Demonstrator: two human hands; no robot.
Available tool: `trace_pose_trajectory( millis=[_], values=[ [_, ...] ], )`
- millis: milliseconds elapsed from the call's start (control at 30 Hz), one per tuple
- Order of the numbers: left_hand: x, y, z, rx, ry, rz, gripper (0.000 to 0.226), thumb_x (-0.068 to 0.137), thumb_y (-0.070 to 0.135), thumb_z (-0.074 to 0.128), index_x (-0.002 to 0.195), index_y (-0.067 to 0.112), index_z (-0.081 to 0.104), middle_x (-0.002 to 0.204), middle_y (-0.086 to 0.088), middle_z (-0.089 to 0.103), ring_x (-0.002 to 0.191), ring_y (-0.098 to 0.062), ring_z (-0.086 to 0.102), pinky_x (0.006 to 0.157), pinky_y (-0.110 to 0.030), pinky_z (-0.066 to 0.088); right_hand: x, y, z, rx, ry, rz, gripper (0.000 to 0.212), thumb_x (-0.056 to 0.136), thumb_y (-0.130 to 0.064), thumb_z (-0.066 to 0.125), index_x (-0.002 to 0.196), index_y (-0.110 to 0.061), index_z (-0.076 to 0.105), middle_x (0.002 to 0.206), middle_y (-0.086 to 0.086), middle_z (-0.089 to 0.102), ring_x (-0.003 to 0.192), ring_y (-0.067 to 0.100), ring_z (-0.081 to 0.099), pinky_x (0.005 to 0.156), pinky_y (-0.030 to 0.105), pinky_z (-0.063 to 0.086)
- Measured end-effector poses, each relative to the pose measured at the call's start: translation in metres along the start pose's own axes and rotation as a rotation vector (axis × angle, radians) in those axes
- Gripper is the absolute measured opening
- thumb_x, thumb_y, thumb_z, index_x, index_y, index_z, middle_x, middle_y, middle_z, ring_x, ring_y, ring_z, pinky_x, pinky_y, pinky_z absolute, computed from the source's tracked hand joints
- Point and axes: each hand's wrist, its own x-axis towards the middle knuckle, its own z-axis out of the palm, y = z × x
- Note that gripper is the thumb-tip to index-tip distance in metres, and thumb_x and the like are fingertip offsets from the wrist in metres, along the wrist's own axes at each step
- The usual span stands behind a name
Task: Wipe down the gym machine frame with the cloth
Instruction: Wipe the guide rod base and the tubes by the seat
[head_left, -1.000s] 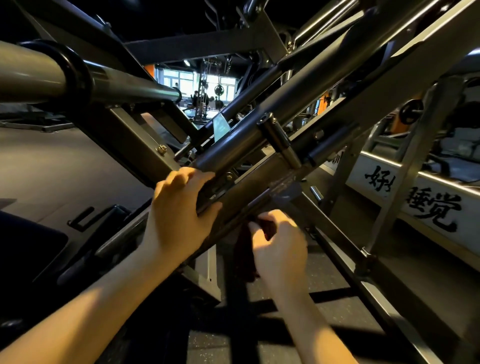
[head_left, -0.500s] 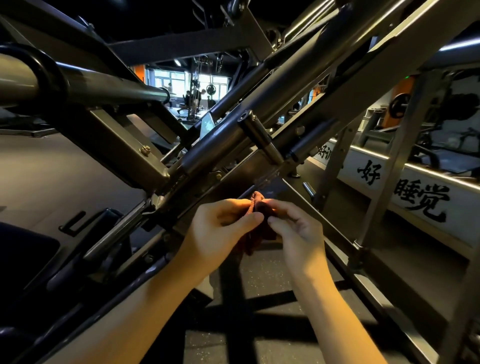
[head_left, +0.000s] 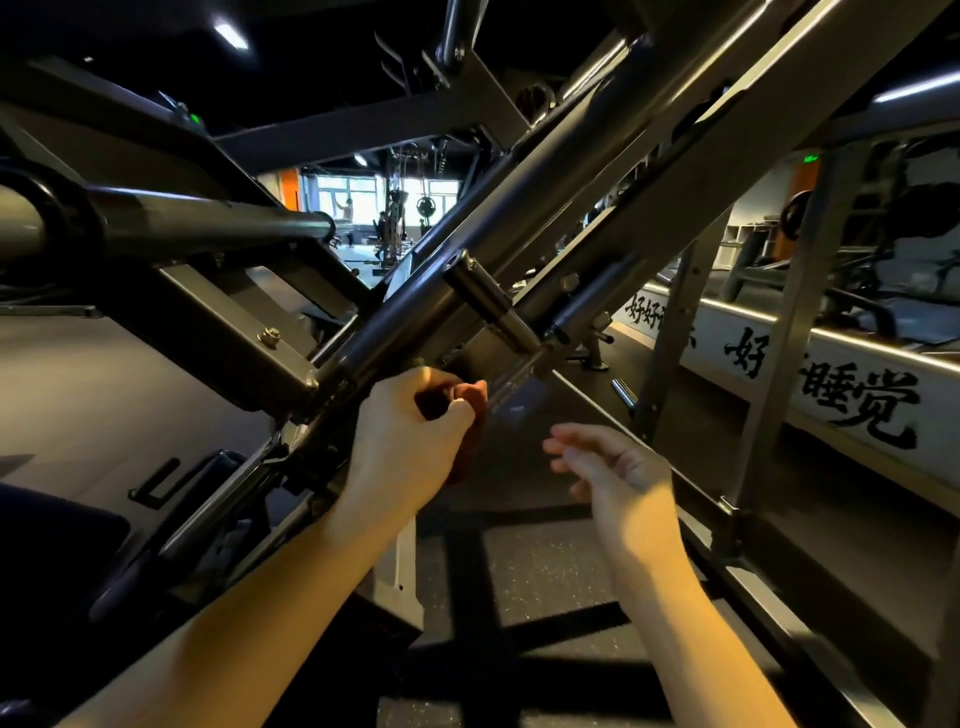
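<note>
Left hand (head_left: 410, 447) sits near centre, fingers curled tight round a dark red cloth (head_left: 471, 402), thumb clamping it from the front. The cloth is bunched. One end sticks out of the fist toward 2 o'clock and a fold hangs behind the palm toward 5 o'clock. It sits just under the big slanted beam of the machine frame (head_left: 571, 176), which runs from 7 o'clock up to 1 o'clock. Cannot tell if the cloth actually touches the metal, too dark there.

Right hand (head_left: 615, 467) is at 3 o'clock of the left one, apart from it. Its fingers are loose and half spread, holding nothing and touching nothing; fingertips blurred. Both forearms are bare, coming in from 6 to 7 o'clock.

A short chrome-tipped peg (head_left: 483, 299) juts off the beam at 12 o'clock of the cloth, near it. A thick horizontal bar (head_left: 208, 231) lies at 9 to 10 o'clock, with a black collar at its far left end. A hex bolt (head_left: 268, 335) sits on a bracket plate at 10 o'clock of the left hand. A low white wall (head_left: 779, 364) with black brush lettering is at 3 o'clock. Dark speckled floor (head_left: 524, 571) below the hands has shadow stripes across it. Bright windows (head_left: 358, 200) show far back at 12 o'clock, through a gap in the frame.
</note>
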Motion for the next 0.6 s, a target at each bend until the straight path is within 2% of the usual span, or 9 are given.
trace_pose_trajectory(
  millis=[67,133,233,267,333,400,500,533,600],
  values=[
    [0.009,0.003,0.007,0.094,0.019,0.112,0.026,0.096,0.022,0.067,0.12,0.03,0.062,0.102,0.017,0.062,0.096,0.004,0.062,0.081,-0.018,0.053,0.007,0.001,0.002,-0.035,0.03,0.014,0.03,0.099,-0.007,0.058,0.108,-0.034,0.07,0.11,-0.013,0.071,0.103,0.002,0.066,0.089,0.02,0.052],
    [0.014,0.003,0.021,0.167,-0.004,0.194,0.028,0.096,0.02,0.068,0.122,0.029,0.064,0.109,0.017,0.064,0.105,0.002,0.062,0.094,-0.025,0.055,0.012,0.001,0.008,-0.041,0.031,0.031,0.034,0.102,-0.009,0.055,0.123,-0.033,0.067,0.12,-0.018,0.065,0.117,0.002,0.06,0.106,0.031,0.047],
    [0.014,-0.001,0.042,0.337,0.041,0.305,0.031,0.097,0.02,0.066,0.127,0.027,0.064,0.123,0.012,0.062,0.119,-0.004,0.057,0.106,-0.027,0.049,0.018,-0.001,0.015,0.025,0.024,0.084,0.037,0.105,-0.013,0.049,0.135,-0.032,0.06,0.135,-0.015,0.059,0.13,0.005,0.051,0.113,0.032,0.037],
    [0.013,-0.003,0.046,0.385,0.058,0.328,0.034,0.097,0.02,0.066,0.131,0.025,0.063,0.127,0.009,0.061,0.123,-0.006,0.056,0.108,-0.026,0.046,0.019,-0.002,0.016,0.045,0.009,0.084,0.036,0.106,-0.013,0.048,0.133,-0.033,0.061,0.134,-0.016,0.06,0.127,0.002,0.052,0.11,0.026,0.036],
    [0.009,-0.008,0.049,0.481,0.062,0.395,0.038,0.096,0.019,0.069,0.133,0.022,0.063,0.129,0.005,0.06,0.123,-0.009,0.056,0.106,-0.021,0.044,0.02,-0.006,0.017,0.059,-0.034,0.07,0.035,0.106,-0.011,0.046,0.115,-0.04,0.064,0.118,-0.023,0.062,0.113,-0.009,0.053,0.099,0.016,0.033],
    [0.006,-0.018,0.046,0.549,0.061,0.409,0.037,0.094,0.018,0.071,0.13,0.02,0.065,0.125,0.004,0.061,0.118,-0.01,0.059,0.099,-0.016,0.039,0.021,-0.006,0.017,0.046,-0.036,0.065,0.038,0.106,-0.009,0.046,0.102,-0.045,0.061,0.111,-0.026,0.062,0.111,-0.008,0.054,0.102,0.02,0.035],
    [0.003,-0.026,0.036,0.575,0.085,0.368,0.036,0.093,0.018,0.07,0.129,0.021,0.067,0.123,0.004,0.063,0.114,-0.009,0.061,0.092,-0.007,0.037,0.022,-0.005,0.018,0.035,-0.024,0.08,0.04,0.105,-0.008,0.047,0.103,-0.045,0.063,0.117,-0.021,0.065,0.122,0.003,0.056,0.115,0.035,0.038],
    [0.005,-0.024,0.036,0.562,0.081,0.371,0.035,0.094,0.019,0.069,0.129,0.021,0.067,0.123,0.005,0.063,0.114,-0.008,0.061,0.093,-0.006,0.037,0.021,-0.005,0.017,0.047,-0.027,0.081,0.04,0.105,-0.008,0.047,0.104,-0.044,0.063,0.117,-0.021,0.065,0.122,0.004,0.056,0.116,0.037,0.037],
    [0.013,-0.013,0.042,0.526,0.054,0.408,0.033,0.096,0.021,0.066,0.129,0.023,0.066,0.121,0.007,0.063,0.116,-0.007,0.059,0.1,-0.014,0.044,0.019,-0.009,0.016,0.079,-0.028,0.09,0.041,0.105,-0.008,0.046,0.101,-0.044,0.065,0.111,-0.024,0.066,0.115,-0.002,0.056,0.114,0.034,0.036]
  ],
)
